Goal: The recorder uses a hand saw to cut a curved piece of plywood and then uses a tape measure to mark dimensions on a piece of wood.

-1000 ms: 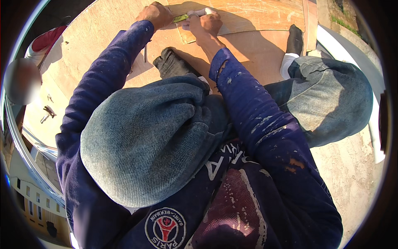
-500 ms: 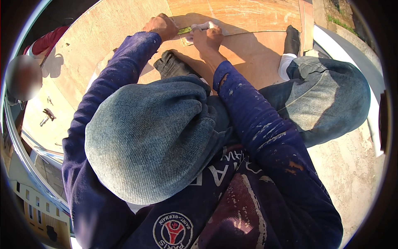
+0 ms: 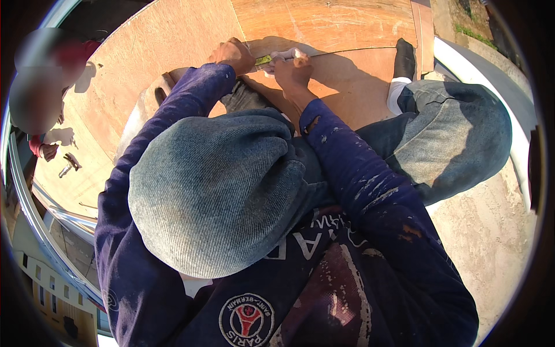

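Note:
Both my hands are close together at the seam between plywood sheets. My left hand [image 3: 233, 56] is closed, knuckles up, at one end of a short yellow-green strip [image 3: 263, 59] that looks like a tape measure blade. My right hand [image 3: 293, 70] is closed around a pale, whitish object [image 3: 284, 55] at the strip's other end; its kind I cannot make out. Under them lie the reddish plywood board [image 3: 329, 23] and a lighter plywood sheet [image 3: 191, 29]. My fingertips are mostly hidden.
A handsaw [image 3: 159, 91] with a brown handle lies beside my left forearm. A hammer-like tool [image 3: 70, 165] rests at the left, close to another person's hand [image 3: 48, 151]. My dark-socked feet [image 3: 406, 58] are on the wood. Pale concrete [image 3: 485, 254] is at the right.
My hands have shifted slightly right and down in view, still together at the strip. At the left, people have come further into view, with a hand near the hammer-like tool.

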Available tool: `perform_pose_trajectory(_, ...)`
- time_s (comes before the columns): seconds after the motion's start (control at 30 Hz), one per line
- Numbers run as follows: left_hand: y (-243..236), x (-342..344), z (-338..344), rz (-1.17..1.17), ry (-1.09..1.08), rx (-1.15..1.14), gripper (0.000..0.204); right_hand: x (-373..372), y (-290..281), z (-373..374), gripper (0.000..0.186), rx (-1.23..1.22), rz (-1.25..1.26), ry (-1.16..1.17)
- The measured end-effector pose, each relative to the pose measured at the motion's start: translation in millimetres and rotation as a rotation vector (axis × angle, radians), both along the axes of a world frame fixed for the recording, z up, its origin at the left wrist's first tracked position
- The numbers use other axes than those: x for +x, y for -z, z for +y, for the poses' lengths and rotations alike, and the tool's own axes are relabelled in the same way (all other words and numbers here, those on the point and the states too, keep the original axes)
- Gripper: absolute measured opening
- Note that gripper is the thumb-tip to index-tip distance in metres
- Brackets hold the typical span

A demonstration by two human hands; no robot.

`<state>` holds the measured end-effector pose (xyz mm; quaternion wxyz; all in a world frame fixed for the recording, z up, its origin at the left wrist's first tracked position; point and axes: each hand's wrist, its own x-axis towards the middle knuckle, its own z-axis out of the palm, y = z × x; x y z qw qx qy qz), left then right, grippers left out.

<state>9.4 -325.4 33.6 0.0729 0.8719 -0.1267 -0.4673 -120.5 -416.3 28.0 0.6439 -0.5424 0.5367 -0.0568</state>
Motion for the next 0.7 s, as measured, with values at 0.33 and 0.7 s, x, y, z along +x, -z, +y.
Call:
perform_pose_trajectory(0.33, 10.3, -13.2, 14.9, -0.058, 0.019, -0.051, 0.029, -7.4, -6.4, 0.8, 0.012, 0.040, -0.002, -0.049)
perform_pose_trajectory(0.7, -74.9, -113.0, 193.6, -0.341, -0.426, -0.354, 0.056, 147.7, -110.1, -152.7, 0.053, -1.315, 0.001, -0.982)
